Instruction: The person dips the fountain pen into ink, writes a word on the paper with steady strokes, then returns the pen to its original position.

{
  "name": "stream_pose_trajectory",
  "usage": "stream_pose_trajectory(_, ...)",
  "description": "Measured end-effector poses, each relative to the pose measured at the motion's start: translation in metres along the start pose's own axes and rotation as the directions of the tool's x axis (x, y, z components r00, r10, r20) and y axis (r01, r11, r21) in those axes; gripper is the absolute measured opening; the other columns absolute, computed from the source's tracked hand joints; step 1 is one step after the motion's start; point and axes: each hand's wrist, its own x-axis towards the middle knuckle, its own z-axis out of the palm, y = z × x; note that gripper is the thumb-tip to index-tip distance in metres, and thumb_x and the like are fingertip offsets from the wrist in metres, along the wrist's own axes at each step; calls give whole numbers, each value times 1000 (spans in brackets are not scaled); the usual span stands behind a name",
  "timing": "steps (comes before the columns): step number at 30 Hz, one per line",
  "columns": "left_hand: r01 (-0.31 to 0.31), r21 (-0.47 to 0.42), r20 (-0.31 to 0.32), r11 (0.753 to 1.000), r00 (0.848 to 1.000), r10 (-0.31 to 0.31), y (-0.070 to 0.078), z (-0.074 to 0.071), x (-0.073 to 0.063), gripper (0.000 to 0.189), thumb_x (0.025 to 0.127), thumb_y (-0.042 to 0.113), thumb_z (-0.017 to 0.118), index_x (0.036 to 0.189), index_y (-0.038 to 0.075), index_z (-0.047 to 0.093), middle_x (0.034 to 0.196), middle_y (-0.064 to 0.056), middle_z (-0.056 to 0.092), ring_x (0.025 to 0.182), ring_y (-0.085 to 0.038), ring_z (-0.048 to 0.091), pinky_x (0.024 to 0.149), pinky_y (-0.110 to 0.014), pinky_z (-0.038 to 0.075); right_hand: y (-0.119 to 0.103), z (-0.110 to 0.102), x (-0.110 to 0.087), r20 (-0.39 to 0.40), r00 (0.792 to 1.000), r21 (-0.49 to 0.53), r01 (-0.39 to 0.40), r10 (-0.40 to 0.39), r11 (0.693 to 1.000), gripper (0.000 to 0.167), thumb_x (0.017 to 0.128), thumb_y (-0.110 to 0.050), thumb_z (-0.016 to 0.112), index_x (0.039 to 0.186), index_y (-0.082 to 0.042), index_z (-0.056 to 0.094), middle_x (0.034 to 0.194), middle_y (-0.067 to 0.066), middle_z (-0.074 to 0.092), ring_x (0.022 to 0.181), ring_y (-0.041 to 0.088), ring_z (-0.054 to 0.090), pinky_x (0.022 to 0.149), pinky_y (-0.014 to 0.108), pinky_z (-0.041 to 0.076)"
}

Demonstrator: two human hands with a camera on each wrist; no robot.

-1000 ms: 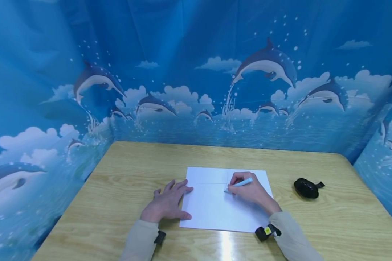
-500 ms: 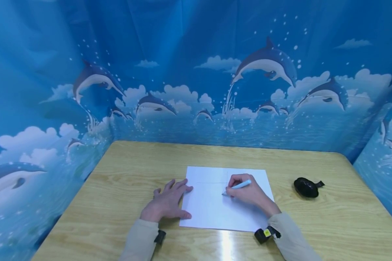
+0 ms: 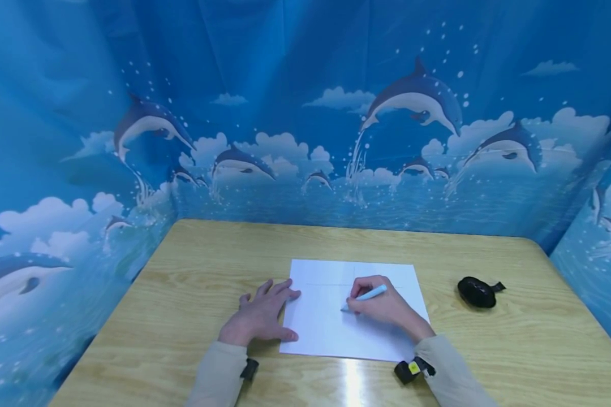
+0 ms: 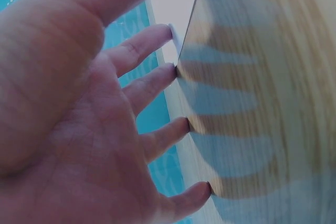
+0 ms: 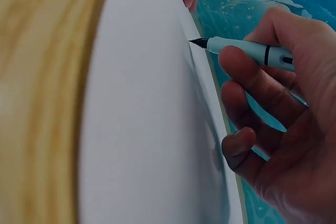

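My right hand (image 3: 384, 302) pinches a light blue fountain pen (image 3: 373, 293) over a white sheet of paper (image 3: 315, 322). In the right wrist view the dark nib of the fountain pen (image 5: 247, 50) meets the sheet, and the lower fingers curl loosely beneath the barrel. Thin lines cross on the upper part of the sheet, one horizontal and one vertical, partly hidden by this hand. My left hand (image 3: 259, 317) lies with spread fingers at the paper's left edge; its thumb and foremost fingertips rest on the sheet. The left wrist view shows the other fingertips (image 4: 184, 124) on the wood.
A glossy black object (image 3: 477, 293), rounded with a short tab, lies on the wooden table (image 3: 209, 254) right of the paper. Behind and beside the table hangs a blue curtain (image 3: 285, 113) printed with dolphins. Each wrist carries a small black camera.
My right hand has drawn the pen down and to the left across the paper, uncovering more of the crossing lines. The left hand stays in place.
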Motion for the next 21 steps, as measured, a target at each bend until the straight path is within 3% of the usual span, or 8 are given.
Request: stream_pose_trajectory(21, 12, -2, 8, 1000, 1000, -12, 0, 0, 0, 85, 74, 47, 89, 148, 26, 52, 169, -2, 31, 157, -43, 20, 113, -84, 17, -7, 19, 1, 115, 991, 52, 65, -70, 997, 14, 87, -14, 77, 76, -9, 69, 69, 4, 73, 56, 7, 58, 51, 16, 43)
